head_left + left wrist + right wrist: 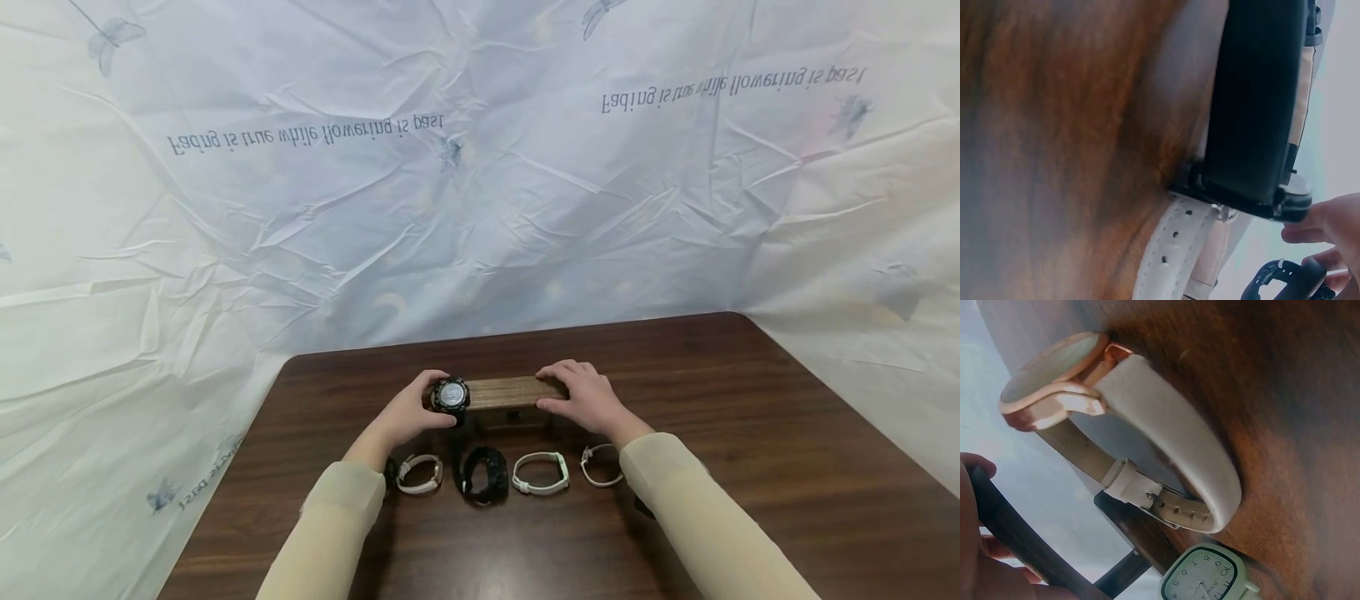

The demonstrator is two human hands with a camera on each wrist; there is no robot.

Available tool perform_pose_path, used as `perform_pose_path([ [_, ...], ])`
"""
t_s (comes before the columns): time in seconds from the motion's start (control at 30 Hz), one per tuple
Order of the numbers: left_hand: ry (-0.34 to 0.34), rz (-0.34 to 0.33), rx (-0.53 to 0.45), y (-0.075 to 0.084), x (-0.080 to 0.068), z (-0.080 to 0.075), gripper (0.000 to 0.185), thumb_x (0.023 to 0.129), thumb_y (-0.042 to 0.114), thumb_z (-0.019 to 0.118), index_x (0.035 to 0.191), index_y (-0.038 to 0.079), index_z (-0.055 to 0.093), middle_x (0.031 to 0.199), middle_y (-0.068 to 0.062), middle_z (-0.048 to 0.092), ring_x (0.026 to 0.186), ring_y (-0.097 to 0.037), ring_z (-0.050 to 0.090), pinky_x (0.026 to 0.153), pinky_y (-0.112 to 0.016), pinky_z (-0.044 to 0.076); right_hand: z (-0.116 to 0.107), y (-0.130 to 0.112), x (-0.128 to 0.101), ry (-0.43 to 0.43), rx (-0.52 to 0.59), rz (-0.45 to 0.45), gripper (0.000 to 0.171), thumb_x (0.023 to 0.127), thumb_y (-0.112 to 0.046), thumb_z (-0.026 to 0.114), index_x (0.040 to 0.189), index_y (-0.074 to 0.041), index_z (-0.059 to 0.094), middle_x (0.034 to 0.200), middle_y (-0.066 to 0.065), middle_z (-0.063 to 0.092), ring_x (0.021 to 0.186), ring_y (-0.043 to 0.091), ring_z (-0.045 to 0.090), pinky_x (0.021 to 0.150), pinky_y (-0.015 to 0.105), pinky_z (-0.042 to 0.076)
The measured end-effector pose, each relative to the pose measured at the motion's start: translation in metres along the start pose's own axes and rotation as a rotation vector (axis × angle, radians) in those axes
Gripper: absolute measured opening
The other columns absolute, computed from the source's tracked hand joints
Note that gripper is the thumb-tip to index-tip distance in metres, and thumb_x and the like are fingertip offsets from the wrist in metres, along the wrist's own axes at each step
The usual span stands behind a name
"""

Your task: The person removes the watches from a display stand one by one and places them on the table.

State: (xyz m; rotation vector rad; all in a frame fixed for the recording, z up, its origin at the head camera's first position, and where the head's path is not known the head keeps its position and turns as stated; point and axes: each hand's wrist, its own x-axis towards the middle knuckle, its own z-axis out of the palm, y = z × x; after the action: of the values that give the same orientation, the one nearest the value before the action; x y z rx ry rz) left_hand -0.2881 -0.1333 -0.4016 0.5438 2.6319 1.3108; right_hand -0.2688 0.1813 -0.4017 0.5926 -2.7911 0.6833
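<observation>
A: Where does the dark watch (451,396) sit?

B: At the left end of the wooden box (516,392), dial facing up. The left hand (408,414) has its fingers curled around the watch and pinches it there; the left wrist view catches fingertips (1329,226) closing on a dark case (1285,280).

A: And the right hand (588,398)?

B: It rests on the box's right end, fingers fairly straight over the top and thumb against the front, steadying rather than gripping.

A: What could go wrong?

B: The watch looks perched on a narrow edge. If the pinch loosens, it would likely tip off toward the row below: a white-strapped watch (420,473), a black watch (483,473), a pale green square watch (542,472) and a rose-gold cased white watch (601,466).

A: Anything else?

B: Both sleeves hang just above that row. A dragged forearm could sweep a watch across the brown table (750,433), or the box could slide under the right hand's light pressure.
</observation>
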Motion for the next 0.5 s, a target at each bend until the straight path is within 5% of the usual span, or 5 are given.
perform_pose_path([
  [0.27,0.015,0.019,-0.052,-0.0006,-0.0007,-0.0004,0.067,0.066,0.03,0.075,0.123,0.034,0.039,0.126,0.003,0.039,0.11,-0.019,0.043,0.075,-0.039,0.042,-0.0009,0.0013,-0.0011,0.003,0.0,0.008,0.049,0.076,-0.056,0.053,0.118,-0.032,0.049,0.123,-0.004,0.042,0.114,0.026,0.033,0.086,0.055,0.025],
  [0.5,-0.001,-0.003,-0.252,0.0092,-0.0077,-0.0067,0.063,0.071,0.014,0.072,0.124,0.019,0.038,0.129,-0.005,0.036,0.114,-0.025,0.038,0.079,-0.041,0.04,-0.0006,0.0008,-0.0012,-0.003,0.008,0.001,0.049,0.076,-0.057,0.052,0.118,-0.032,0.048,0.123,-0.004,0.042,0.114,0.026,0.033,0.087,0.054,0.024],
])
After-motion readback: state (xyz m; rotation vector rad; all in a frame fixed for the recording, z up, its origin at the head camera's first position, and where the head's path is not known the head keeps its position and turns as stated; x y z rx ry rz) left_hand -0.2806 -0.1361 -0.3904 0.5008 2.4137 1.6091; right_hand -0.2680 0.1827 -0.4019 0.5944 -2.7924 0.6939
